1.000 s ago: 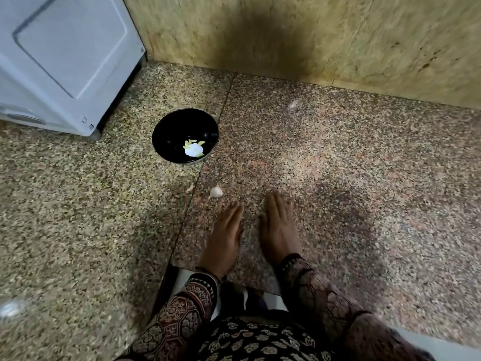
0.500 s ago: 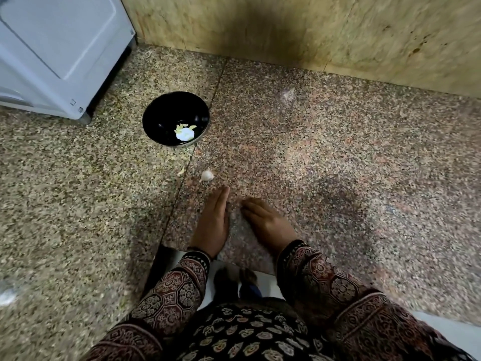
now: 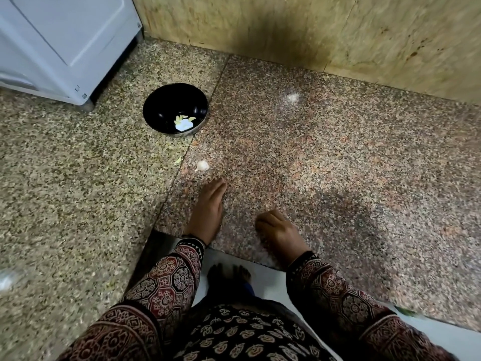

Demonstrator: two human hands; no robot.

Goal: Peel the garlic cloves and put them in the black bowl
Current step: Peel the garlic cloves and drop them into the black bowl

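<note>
On the speckled, polished stone counter [image 3: 338, 165], a round glossy black bowl [image 3: 161, 110] holds pale peeled pieces [image 3: 184, 123]. A papery garlic clove [image 3: 202, 165] lies just beyond my left hand [image 3: 207, 212], its grip released, fingers flat on the stone. My right hand [image 3: 278, 235] rests with its grip clenched, nothing showing in it.

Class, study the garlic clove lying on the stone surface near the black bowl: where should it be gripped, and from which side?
Pinch the garlic clove across its rounded body, not its thin tail, coming from above on the near side, where the left hand lies flat just short of it.
</note>
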